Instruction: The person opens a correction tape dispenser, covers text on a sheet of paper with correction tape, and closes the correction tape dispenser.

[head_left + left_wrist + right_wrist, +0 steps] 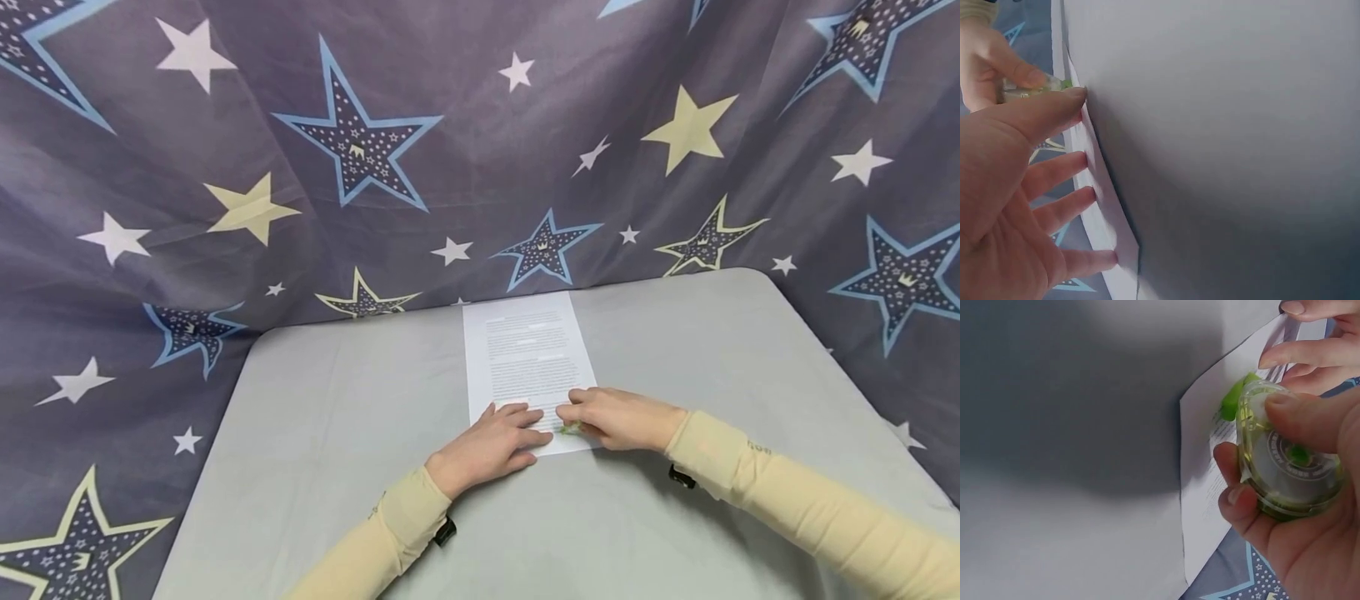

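A sheet of printed paper [525,375] lies on the table, with several white patches over its lines of text. My left hand [491,446] rests on its lower part, fingers spread; in the left wrist view the fingertips [1088,194] touch the sheet near its edge. Between thumb and fingers, my right hand [622,417] grips a clear and green correction tape [1285,465]. Its green tip [1235,400] points at the paper near the left fingers. From the head view, the right hand hides most of the dispenser.
The pale grey table [337,417] has rounded far corners and extends around the paper on both sides. A dark cloth with stars [450,167] hangs behind it and along the sides. Dark devices sit at both wrists, under cream sleeves [810,500].
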`<state>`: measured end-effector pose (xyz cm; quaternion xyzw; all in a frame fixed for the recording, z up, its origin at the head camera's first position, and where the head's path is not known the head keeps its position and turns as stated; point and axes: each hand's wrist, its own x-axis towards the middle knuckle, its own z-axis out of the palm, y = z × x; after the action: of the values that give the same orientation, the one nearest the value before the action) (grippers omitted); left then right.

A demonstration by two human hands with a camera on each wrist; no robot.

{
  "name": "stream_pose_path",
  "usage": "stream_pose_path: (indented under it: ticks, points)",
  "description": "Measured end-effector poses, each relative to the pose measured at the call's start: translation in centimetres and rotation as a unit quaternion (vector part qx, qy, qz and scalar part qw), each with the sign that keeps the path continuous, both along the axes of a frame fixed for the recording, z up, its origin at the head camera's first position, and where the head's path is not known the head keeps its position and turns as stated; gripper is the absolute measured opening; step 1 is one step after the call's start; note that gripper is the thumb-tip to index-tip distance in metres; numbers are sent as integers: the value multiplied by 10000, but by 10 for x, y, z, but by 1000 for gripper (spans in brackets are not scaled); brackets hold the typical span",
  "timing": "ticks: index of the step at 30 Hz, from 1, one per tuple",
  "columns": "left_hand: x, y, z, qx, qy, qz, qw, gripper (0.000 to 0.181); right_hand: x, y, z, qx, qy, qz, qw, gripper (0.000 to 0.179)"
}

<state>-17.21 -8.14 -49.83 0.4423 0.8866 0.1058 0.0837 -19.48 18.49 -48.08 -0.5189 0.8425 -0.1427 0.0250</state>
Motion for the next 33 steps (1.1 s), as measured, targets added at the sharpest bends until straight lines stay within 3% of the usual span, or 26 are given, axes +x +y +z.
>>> stream_pose_path:
  ticks: [9, 26, 29, 31, 33]
  points:
    - [-1, 0, 1, -35, 66, 71, 9999, 36, 0, -3, 7, 231, 71, 4, 9997, 29]
    - [0, -1, -2, -20, -79, 61, 9999, 38, -1, 3, 3, 53, -189, 24, 9998, 33]
    - [-1, -3, -3, 177, -9, 43, 9998, 36, -1, 4, 2, 51, -172, -26, 9998, 33]
    - [-2, -7, -5, 371, 107, 175, 9991, 37, -2, 5, 2, 41, -141, -52, 9999, 33]
    - [-2, -11, -6, 429, 328, 568, 9969, 45, -2, 5, 1, 35, -109, -53, 9999, 32]
